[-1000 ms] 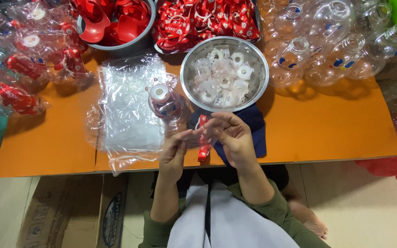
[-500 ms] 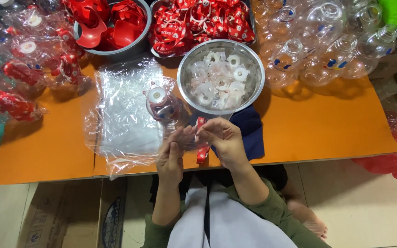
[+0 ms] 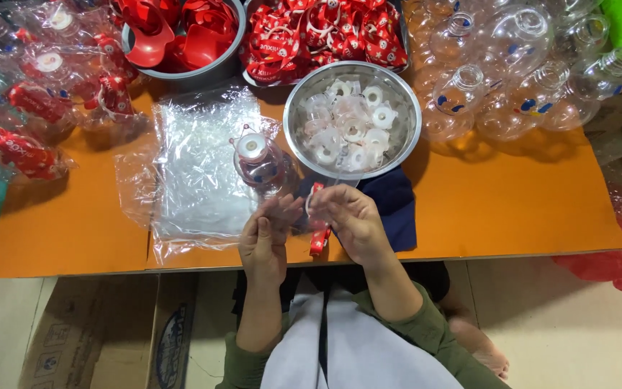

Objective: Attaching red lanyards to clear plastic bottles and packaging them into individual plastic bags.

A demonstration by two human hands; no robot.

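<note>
Seen from above: left hand [image 3: 264, 241] and right hand [image 3: 352, 222] held close together over the near edge of the orange desk [image 3: 498, 209]. Fingers of the right hand pinched shut on a red strap [image 3: 317, 234], hanging down past the desk edge; left fingers curled near it, grip unclear. Just beyond the hands, a clear round bottle [image 3: 257, 162] resting on a stack of clear plastic bags [image 3: 196, 169]. Beside it, a steel bowl [image 3: 404, 140] of white discs.
</note>
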